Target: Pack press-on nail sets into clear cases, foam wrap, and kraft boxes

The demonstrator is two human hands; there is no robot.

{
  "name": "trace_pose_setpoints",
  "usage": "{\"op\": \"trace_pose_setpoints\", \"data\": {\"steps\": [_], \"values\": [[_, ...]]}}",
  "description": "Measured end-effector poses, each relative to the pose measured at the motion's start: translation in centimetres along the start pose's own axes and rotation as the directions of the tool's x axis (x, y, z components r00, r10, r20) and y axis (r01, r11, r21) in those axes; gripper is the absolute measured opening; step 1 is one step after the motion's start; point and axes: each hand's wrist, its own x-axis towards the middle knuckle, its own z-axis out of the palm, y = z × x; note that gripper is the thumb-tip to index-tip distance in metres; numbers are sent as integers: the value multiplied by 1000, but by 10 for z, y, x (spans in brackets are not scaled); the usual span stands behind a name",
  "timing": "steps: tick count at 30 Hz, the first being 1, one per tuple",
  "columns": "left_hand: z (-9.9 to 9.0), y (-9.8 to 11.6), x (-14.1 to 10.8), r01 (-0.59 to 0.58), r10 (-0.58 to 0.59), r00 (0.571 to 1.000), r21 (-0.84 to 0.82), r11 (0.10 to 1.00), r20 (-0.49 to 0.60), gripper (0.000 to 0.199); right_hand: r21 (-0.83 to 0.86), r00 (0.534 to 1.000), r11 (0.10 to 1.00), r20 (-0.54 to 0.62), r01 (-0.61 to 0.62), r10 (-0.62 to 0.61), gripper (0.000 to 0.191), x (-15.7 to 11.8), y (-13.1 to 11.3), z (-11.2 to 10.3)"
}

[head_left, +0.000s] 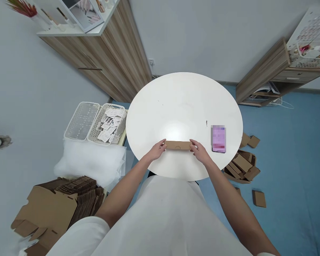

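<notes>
Here, 2 hands (156, 150) (200, 152) on 1 box (178, 145).

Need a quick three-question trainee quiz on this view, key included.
1. What do the left hand and right hand hold between them?
2. True or false: the purple rectangular item lies left of the left hand.
3. The basket nearest the white table holds: A brushes, B white slips, C bottles.

Key: 1. A small cardboard box. 2. False; the purple rectangular item lies right of the right hand. 3. B, white slips.
</notes>
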Motion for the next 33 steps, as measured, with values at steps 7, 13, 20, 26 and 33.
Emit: {"op": "trace_pose_setpoints", "data": {"steps": [7, 13, 20, 26, 33], "values": [[0, -11, 2, -61, 63, 998, -72, 996, 18, 54, 5, 997, 998, -46, 68, -68, 43, -1, 7, 5], [3, -39, -10, -246, 247, 969, -39, 968, 6, 46, 134, 956, 973, -253, 187, -149, 41, -34, 27, 39], [14, -73, -32, -276, 276, 961, -16, 961, -5, 44, 301, 920, 936, -388, 184, -56, 39, -69, 55, 104], [17, -86, -35, -124, 127, 991, 70, 990, -41, 58, 275, 903, 961, -418, 17, 104, 57, -86, 68, 115], [8, -73, -26, -75, 71, 997, 300, 951, 26, 65, 135, 876, 952, -371, -276, 307, 63, -90, 53, 94]]}}
